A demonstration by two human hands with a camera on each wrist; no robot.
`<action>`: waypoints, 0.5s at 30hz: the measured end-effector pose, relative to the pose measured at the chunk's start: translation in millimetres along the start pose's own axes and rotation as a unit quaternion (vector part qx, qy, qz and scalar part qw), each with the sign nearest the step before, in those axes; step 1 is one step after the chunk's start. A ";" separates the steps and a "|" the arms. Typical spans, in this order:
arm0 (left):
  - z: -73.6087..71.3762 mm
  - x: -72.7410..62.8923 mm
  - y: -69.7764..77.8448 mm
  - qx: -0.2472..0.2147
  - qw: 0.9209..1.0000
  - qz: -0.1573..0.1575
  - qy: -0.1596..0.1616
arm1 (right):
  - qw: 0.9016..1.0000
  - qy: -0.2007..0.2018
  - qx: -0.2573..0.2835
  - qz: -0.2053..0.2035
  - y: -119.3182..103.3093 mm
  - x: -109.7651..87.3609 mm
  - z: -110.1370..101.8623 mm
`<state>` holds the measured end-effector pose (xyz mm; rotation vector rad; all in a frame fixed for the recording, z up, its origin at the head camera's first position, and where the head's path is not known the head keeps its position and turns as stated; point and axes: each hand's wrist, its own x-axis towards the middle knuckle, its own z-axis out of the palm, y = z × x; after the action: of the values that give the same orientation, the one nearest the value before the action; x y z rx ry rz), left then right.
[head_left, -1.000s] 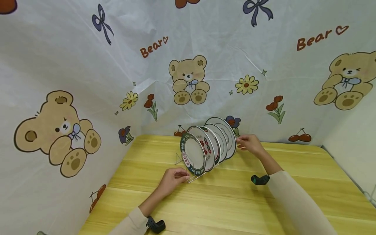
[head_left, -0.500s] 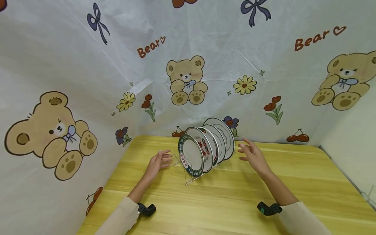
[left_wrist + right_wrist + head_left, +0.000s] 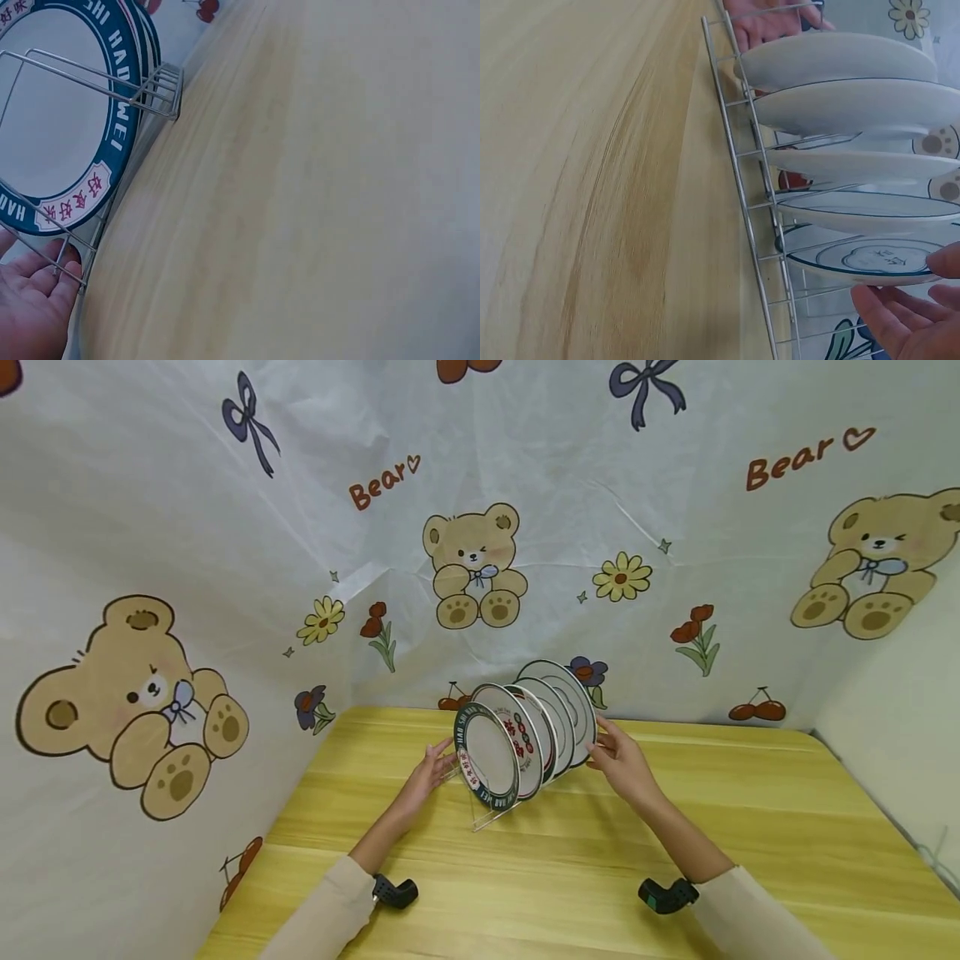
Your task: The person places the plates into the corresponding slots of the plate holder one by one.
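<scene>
Several round plates stand on edge in a row in a wire dish rack [image 3: 136, 100]. The nearest, left-end plate [image 3: 491, 756] has a dark green rim with white lettering. My left hand [image 3: 420, 783] is at the rack's left end, fingers reaching to the wires beside that plate; some fingertips are hidden behind wire. At the other end, my right hand [image 3: 628, 770] pinches the rim of the last white plate [image 3: 881, 259], which has a thin dark edge. Its thumb lies over the plate's face and its fingers are on the back.
The rack stands on a yellow wood-grain table [image 3: 585, 877], near its back edge. Behind and to the left hangs a white cloth [image 3: 555, 460] printed with bears and flowers. A black wrist device [image 3: 667, 895] is on each forearm.
Both hands let go of the rack's ends and drew back from it. They then came in again: the left higher at the left end, the right onto the last plate's rim.
</scene>
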<state>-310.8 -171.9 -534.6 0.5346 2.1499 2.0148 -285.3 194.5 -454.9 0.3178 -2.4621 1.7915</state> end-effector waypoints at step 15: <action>28.2 -26.5 4.8 -0.115 0.993 -0.034 0.007 | 1.000 -0.007 -0.015 -0.014 10.9 20.5 -13.7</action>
<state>-275.9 -154.7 -535.9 0.4093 1.8798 2.1961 -308.4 208.2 -456.9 0.3624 -2.4786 1.7465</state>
